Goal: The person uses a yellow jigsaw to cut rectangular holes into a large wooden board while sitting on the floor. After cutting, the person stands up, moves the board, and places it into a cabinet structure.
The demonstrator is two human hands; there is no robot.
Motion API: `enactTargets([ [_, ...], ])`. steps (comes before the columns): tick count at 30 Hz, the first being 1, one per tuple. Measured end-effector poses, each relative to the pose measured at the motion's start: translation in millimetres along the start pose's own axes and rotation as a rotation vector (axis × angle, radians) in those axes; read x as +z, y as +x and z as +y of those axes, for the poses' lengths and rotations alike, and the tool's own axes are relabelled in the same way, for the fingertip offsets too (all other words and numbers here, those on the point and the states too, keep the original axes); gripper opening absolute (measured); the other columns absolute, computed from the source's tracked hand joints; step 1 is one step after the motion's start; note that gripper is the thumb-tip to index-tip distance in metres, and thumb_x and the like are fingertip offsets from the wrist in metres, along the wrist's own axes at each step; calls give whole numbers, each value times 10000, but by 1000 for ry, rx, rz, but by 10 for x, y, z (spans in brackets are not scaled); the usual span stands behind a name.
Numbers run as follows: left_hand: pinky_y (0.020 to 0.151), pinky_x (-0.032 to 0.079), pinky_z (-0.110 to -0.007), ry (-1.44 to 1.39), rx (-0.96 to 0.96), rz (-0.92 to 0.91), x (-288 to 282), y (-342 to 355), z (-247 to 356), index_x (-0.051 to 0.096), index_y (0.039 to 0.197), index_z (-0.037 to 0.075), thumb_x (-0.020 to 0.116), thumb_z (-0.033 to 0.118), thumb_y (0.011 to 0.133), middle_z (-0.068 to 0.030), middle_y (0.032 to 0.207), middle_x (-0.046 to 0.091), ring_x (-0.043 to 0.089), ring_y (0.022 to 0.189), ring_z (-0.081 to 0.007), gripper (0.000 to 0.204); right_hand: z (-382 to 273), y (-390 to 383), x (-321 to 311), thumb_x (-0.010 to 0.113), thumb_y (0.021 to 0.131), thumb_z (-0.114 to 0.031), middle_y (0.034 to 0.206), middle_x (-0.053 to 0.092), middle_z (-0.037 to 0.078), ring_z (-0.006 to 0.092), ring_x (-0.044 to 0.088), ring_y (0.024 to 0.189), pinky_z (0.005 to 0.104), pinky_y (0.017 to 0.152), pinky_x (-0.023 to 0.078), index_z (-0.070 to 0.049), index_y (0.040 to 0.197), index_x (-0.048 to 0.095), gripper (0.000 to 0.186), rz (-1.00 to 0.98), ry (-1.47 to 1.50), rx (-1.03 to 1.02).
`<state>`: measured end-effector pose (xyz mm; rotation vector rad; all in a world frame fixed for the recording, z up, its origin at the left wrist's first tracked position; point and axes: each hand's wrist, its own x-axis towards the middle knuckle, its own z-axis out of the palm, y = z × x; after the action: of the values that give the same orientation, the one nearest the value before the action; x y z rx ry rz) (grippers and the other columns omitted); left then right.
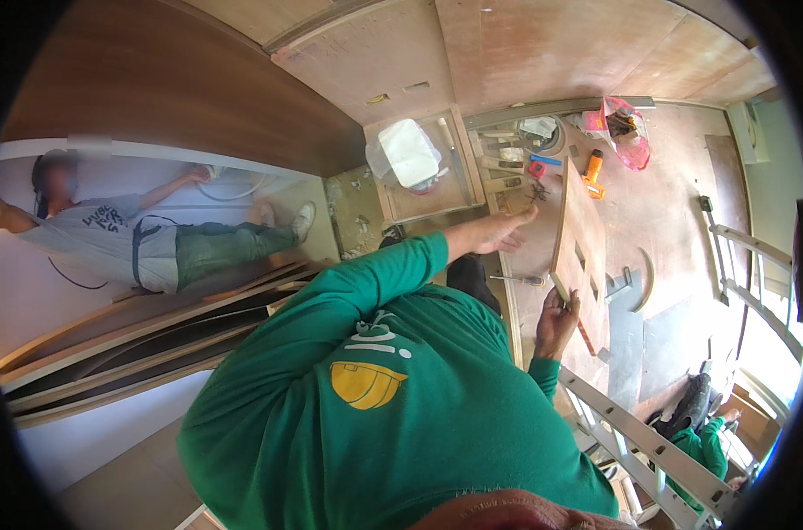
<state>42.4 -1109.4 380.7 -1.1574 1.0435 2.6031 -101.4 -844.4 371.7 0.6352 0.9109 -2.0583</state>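
Steadying a cut wooden panel (583,221) above a work surface (527,305), one hand occupied and the other free.
The step in hand appears to be positioning or checking the panel, which stands tilted just ahead of the body, two rectangular cut-outs in its face. The left hand (498,233) is empty, its fingers extended and loosely spread, near the panel's edge but apart from it. The right hand (556,327) is curled around a short wooden piece (561,288) at the panel's near edge; whether it also grips the panel cannot be told. The next move would seem to call for the left hand's support on the panel, clear of the screwdriver (520,280) lying between the hands.
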Motion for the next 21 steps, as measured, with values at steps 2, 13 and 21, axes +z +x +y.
enactTargets([
  [2, 1114, 510, -461, 12, -70, -88, 218, 166, -46, 415, 1563, -34, 686, 881, 828, -270, 1434, 535, 603, 1283, -381, 1205, 51, -352, 44, 711, 1054, -182, 1169, 743, 106, 242, 730, 1080, 379, 970, 622, -23, 1136, 695, 180, 2, -30, -19],
  [13, 929, 589, -398, 460, 232, 45, 592, 380, 357, 761, 1260, 8, 844, 189, 883, -148, 1200, 778, 747, 1047, -254, 426, 690, -1209, 188, 706, 1072, -299, 1175, 768, 59, 237, 750, 1042, 408, 915, 624, -110, 1171, 730, 215, -105, -19, 155],
  [21, 1020, 565, -367, 373, 554, -285, 0, -384, 1157, 687, 1392, 1, 801, 135, 937, -114, 1252, 762, 698, 1143, -190, 488, -422, -1302, 345, 637, 1075, -249, 1125, 752, 75, 190, 731, 1072, 356, 843, 593, -49, 1122, 694, 213, -83, -1357, 53],
])
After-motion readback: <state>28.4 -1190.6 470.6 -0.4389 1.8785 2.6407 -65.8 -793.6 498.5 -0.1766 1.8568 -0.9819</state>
